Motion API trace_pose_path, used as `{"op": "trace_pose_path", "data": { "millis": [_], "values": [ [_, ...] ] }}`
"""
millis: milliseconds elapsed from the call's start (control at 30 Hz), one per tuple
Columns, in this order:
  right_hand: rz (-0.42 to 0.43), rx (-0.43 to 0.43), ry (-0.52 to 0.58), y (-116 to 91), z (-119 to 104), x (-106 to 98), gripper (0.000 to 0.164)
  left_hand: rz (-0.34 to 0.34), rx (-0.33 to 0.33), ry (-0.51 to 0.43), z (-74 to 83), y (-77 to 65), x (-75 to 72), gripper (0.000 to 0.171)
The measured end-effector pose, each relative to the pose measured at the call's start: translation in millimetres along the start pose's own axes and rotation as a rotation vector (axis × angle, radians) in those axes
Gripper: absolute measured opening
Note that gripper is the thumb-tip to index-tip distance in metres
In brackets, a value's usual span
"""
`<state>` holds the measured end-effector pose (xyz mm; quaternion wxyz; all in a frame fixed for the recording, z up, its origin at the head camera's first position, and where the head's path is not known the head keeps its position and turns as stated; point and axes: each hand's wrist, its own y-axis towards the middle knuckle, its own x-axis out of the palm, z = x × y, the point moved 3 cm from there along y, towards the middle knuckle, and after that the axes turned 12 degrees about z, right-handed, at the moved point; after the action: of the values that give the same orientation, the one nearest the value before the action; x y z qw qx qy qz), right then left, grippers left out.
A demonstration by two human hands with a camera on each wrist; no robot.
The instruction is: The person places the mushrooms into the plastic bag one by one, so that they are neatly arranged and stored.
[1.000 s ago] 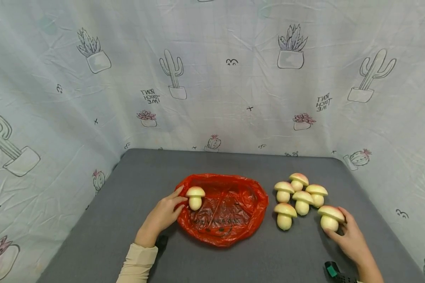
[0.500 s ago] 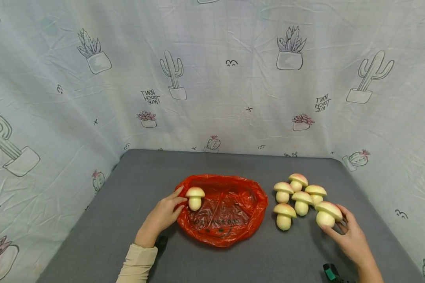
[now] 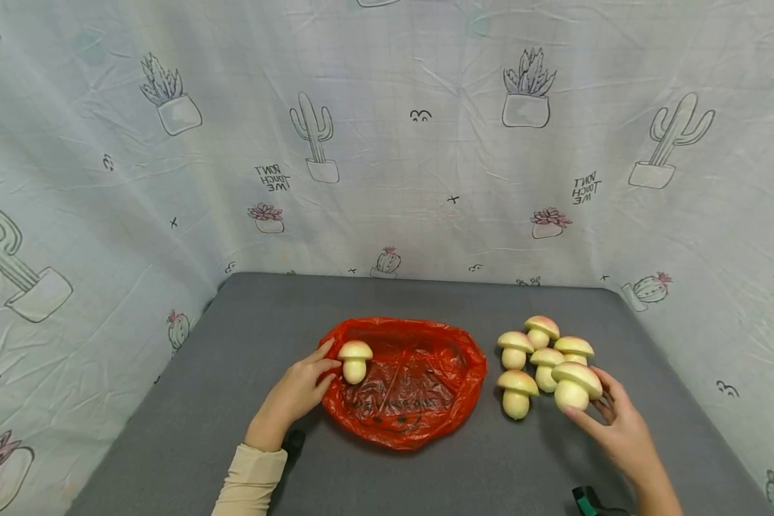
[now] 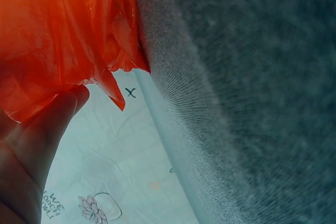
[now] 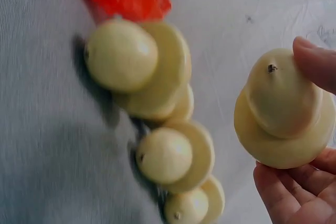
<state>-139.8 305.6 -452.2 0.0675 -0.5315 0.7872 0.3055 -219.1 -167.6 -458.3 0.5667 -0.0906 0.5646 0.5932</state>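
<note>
In the head view my left hand holds the left rim of an opened red plastic bag. The left wrist view shows the crinkled red plastic against the hand's digits. One toy mushroom with a pale yellow cap sits inside the bag by those fingers. My right hand grips another toy mushroom between thumb and fingers, above the table. In the right wrist view this mushroom shows its rounded stem with a dark spot at the end.
Several more toy mushrooms stand clustered right of the bag, left of and beyond my right hand. The grey table backs onto a white curtain with cactus drawings. Dark wrist gear shows near the right wrist.
My right hand has lifted its toy mushroom and carried it left, toward the cluster. The left hand and the bag have stayed in place.
</note>
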Motion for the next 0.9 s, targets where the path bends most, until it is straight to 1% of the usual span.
{"op": "trace_pose_path", "data": {
  "millis": [333, 533, 633, 767, 900],
  "values": [
    [-0.074, -0.070, 0.087, 1, -28, 17, 0.077, 0.014, 0.015, -0.008, 0.9, 0.1, -0.3, 0.023],
    [-0.119, -0.100, 0.115, 4, -39, 32, 0.078, 0.013, 0.011, -0.008, 0.7, 0.4, -0.5, 0.023],
    [-0.128, -0.116, 0.144, 6, -45, 40, 0.078, 0.012, 0.013, -0.008, 0.4, 0.5, -0.6, 0.023],
    [-0.149, -0.113, 0.183, 9, -53, 53, 0.079, 0.013, 0.014, -0.008, 0.4, 0.5, -0.7, 0.023],
    [-0.198, -0.084, 0.189, 12, -61, 70, 0.076, 0.010, 0.012, -0.005, 0.3, 0.7, -0.7, 0.023]
  ]
}}
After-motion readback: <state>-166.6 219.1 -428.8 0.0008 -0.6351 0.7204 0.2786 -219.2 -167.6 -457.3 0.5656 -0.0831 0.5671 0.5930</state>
